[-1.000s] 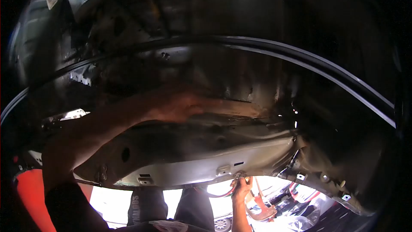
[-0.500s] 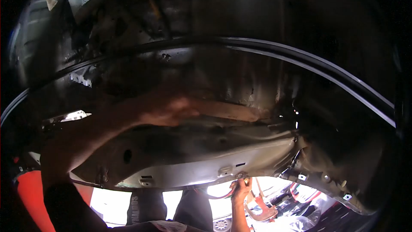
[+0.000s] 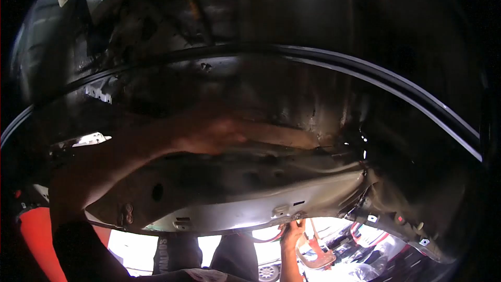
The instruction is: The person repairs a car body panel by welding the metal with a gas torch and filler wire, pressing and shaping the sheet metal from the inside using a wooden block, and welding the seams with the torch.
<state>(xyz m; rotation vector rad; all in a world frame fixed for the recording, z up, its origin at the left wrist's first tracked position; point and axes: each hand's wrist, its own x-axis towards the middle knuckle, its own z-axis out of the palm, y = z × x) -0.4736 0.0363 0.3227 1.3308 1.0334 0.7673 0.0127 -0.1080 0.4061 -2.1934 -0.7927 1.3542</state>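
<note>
My left arm reaches in from the lower left under a dark metal body panel. The left hand (image 3: 222, 134) is dim and blurred, with its fingers closed round one end of a long, flat, tan bar (image 3: 282, 136). The bar's far end meets the dark metal near a seam with small bright holes. Low in the view, my right hand (image 3: 292, 232) is raised to the bottom edge of the pale metal panel (image 3: 224, 211). Its fingers are curled at that edge, and what they grip is too small to make out. A thin red hose or cable (image 3: 267, 240) runs beside its wrist.
A curved metal strip (image 3: 334, 56) crosses the whole view above the hands. Right of my right hand hangs an orange curved metal piece (image 3: 318, 258). Two dark trouser legs (image 3: 235, 256) show below the panel. A red shape (image 3: 42, 240) stands at the lower left.
The metal panel and its slots have shifted slightly right in view, while the legs stay in place. The tan bar's tip sits slightly further right. Both hands keep their grip.
</note>
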